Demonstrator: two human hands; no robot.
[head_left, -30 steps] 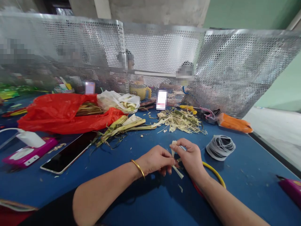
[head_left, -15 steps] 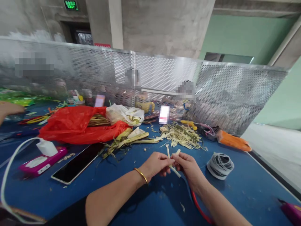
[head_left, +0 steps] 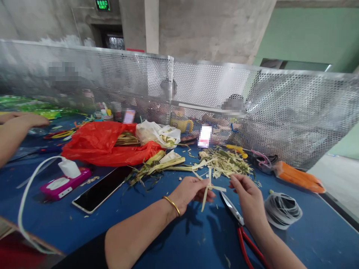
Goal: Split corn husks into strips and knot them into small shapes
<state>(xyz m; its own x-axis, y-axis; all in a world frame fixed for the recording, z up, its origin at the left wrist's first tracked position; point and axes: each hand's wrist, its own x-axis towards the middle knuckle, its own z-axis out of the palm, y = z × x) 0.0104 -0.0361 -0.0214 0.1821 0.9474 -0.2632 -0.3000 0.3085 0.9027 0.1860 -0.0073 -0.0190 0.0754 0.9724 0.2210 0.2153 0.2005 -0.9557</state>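
Note:
Pinched in my left hand are pale plant strips, crossed over one another with loose ends pointing several ways. My right hand is just to the right of them, apart from the strips, its fingertips drawn together with nothing visible in them. Scissors with red handles lie on the blue table beneath and left of my right hand, blades pointing toward the strips. Past both hands is a heap of pale and green plant scraps.
A red plastic bag and long stalks lie left, near a black-screened phone and a pink power strip. Coiled grey cord and an orange packet are right. Behind stands a perforated metal divider. Another person's arm reaches in.
My right hand has let go of the strips and moved right, away from them. The strips now spread as a cross in my left hand. The view has shifted, showing more of the scissors.

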